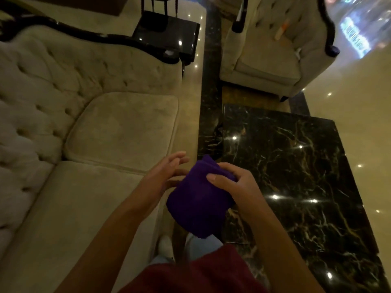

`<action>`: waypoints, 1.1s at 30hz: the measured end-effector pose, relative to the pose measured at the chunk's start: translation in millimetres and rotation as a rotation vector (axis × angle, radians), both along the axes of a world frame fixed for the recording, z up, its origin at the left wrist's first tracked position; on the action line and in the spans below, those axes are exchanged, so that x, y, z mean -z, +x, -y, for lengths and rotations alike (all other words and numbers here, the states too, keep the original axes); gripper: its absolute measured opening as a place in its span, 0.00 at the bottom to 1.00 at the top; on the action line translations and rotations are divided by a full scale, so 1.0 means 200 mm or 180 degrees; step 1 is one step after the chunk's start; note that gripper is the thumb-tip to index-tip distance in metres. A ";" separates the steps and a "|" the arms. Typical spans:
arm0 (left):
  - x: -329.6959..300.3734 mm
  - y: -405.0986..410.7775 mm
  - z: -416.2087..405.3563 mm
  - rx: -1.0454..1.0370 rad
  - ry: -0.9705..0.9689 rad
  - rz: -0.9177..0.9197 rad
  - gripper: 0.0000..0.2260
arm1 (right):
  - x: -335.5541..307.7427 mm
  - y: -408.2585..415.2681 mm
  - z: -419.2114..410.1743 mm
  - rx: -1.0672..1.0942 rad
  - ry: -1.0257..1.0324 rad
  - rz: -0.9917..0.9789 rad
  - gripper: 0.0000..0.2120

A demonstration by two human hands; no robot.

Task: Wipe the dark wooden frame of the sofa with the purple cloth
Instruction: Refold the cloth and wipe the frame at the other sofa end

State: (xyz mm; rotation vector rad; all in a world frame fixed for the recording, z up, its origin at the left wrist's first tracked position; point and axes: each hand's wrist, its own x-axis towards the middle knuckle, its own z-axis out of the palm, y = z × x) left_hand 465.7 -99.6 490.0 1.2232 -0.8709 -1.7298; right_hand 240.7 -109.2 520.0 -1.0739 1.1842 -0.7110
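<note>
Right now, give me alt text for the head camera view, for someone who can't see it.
A person's right hand grips a folded purple cloth while the open left hand hovers beside it, above the edge of a cream tufted sofa with a dark wooden frame. A black marble table stands to the right.

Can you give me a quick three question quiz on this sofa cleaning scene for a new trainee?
1. True or false: the purple cloth is pressed against the sofa's dark wooden frame.
2. Which hand grips the cloth?
A. left hand
B. right hand
C. both
3. Fill in: the black marble table stands on the person's ____ side.

Key
1. False. The cloth is held in the air in front of the person, well apart from the frame along the top of the backrest.
2. B. Its fingers and thumb curl round the cloth; the left hand is open beside it.
3. Right.
</note>
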 end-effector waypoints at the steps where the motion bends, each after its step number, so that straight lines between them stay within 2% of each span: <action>1: 0.01 0.00 0.09 0.0229 -0.0059 0.0178 0.25 | 0.01 -0.01 0.09 -0.0109 -0.0100 -0.0066 0.15; 3: 0.02 -0.03 0.24 0.0667 -0.0088 0.0311 0.25 | 0.04 -0.04 0.26 -0.0282 -0.0240 -0.0146 0.13; 5: 0.04 -0.07 0.40 0.0745 -0.0031 0.0319 0.25 | 0.06 -0.04 0.48 -0.0403 -0.0358 -0.0212 0.13; 8: 0.06 -0.12 0.64 0.0385 0.0054 0.0407 0.25 | 0.07 -0.04 0.83 -0.0501 -0.0409 -0.0152 0.12; 13: 0.01 -0.16 1.06 -0.0204 -0.0020 0.0529 0.16 | 0.07 0.00 1.36 -0.0554 -0.0376 -0.0148 0.16; 18: 0.05 -0.15 1.45 -0.1157 0.0138 0.0519 0.12 | 0.17 0.14 1.79 -0.0036 -0.0503 -0.0650 0.07; 21: 0.14 -0.13 1.70 -0.1873 0.0425 0.0374 0.09 | 0.24 0.21 1.99 0.0026 -0.0776 -0.1046 0.19; 24: 0.25 -0.06 1.99 -0.2279 0.0507 0.0501 0.06 | 0.31 0.33 2.20 -0.0298 -0.1111 -0.1274 0.27; 28: 0.32 0.06 2.42 -0.2130 0.0395 0.0664 0.10 | 0.35 0.52 2.55 -0.0659 -0.1198 -0.1425 0.30; 33: 0.28 0.22 2.90 -0.1564 0.0171 0.0971 0.02 | 0.31 0.73 3.04 -0.0594 -0.1183 -0.1391 0.31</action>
